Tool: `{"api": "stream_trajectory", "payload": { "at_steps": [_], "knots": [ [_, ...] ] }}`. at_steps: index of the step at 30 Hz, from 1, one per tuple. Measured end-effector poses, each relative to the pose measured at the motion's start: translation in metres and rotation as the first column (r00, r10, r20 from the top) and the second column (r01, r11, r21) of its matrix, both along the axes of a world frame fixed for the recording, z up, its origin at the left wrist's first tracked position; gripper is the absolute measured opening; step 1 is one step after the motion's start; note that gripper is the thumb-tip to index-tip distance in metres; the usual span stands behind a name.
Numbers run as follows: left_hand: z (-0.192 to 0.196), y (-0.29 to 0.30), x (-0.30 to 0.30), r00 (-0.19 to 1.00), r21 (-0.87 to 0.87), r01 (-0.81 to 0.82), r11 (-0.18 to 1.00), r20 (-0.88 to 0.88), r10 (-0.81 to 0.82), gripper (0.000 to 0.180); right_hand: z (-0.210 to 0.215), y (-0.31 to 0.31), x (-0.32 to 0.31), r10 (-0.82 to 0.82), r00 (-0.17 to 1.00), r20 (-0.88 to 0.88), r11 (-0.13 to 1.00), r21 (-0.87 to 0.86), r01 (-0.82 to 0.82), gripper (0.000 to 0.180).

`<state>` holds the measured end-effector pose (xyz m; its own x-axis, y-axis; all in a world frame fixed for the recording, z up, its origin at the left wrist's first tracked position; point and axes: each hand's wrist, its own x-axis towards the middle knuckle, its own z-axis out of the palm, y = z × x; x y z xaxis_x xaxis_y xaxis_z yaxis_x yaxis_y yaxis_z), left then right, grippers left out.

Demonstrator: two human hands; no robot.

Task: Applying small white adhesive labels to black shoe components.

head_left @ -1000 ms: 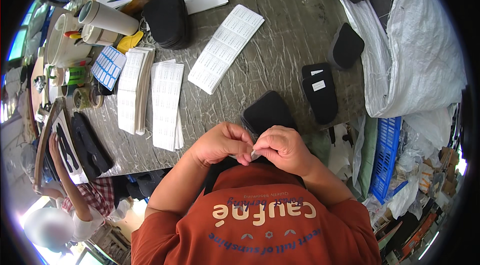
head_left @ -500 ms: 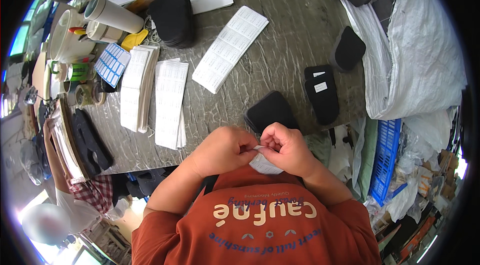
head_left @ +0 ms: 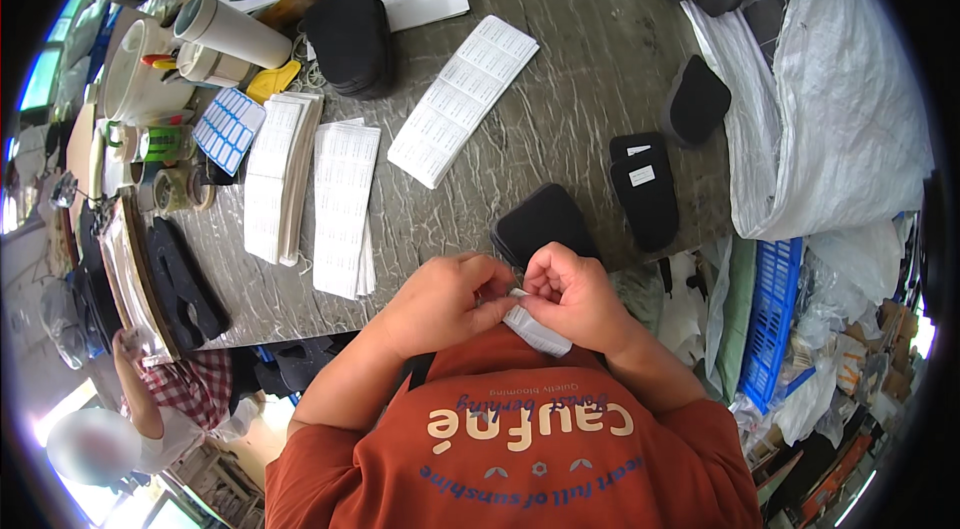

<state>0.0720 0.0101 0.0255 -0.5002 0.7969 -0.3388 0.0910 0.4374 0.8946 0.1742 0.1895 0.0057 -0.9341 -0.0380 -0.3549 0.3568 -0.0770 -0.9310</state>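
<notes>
Close to my body, just off the table's near edge, both hands pinch a small white label sheet (head_left: 540, 330) with faint print. My left hand (head_left: 440, 301) has thumb and forefinger closed at its upper left corner. Right beside it, my right hand (head_left: 574, 299) grips the top edge, fingers curled; the fingertips nearly meet and partly hide the sheet. Just beyond them lies a stack of black pads (head_left: 545, 225). Farther right, two overlapping black insole-shaped pads (head_left: 650, 211) each carry a small white label.
Printed label sheets (head_left: 464, 101) and paper stacks (head_left: 342, 209) lie left of centre. A black pad pile (head_left: 348, 41), white cup (head_left: 232, 29) and tub (head_left: 140, 74) stand far left. At right are another black pad (head_left: 697, 101), a white sack (head_left: 840, 119) and a blue crate (head_left: 768, 319). A co-worker (head_left: 180, 399) sits lower left.
The label sheet has tilted and its lower end has shifted slightly right between my hands, which stay almost in place. The co-worker's arm has drawn back toward their body.
</notes>
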Motion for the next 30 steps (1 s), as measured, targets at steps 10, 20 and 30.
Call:
{"api": "stream_trajectory", "payload": {
  "at_steps": [10,20,30],
  "knots": [
    [-0.021,-0.007,-0.002,0.869,0.065,-0.077,0.995,0.493,0.035,0.006,0.005,0.004,-0.003,0.106,0.983,-0.153,0.986,0.143,-0.084,0.018],
    [-0.041,-0.001,0.0,0.361,-0.122,-0.306,0.944,0.903,0.233,0.006,-0.018,0.007,-0.003,0.165,0.87,-0.464,0.924,0.381,0.028,0.022],
    [-0.043,-0.003,0.018,0.967,0.173,-0.228,0.958,0.154,0.203,0.013,-0.03,0.004,-0.01,0.162,0.759,-0.631,0.87,0.454,0.192,0.023]
  ]
}}
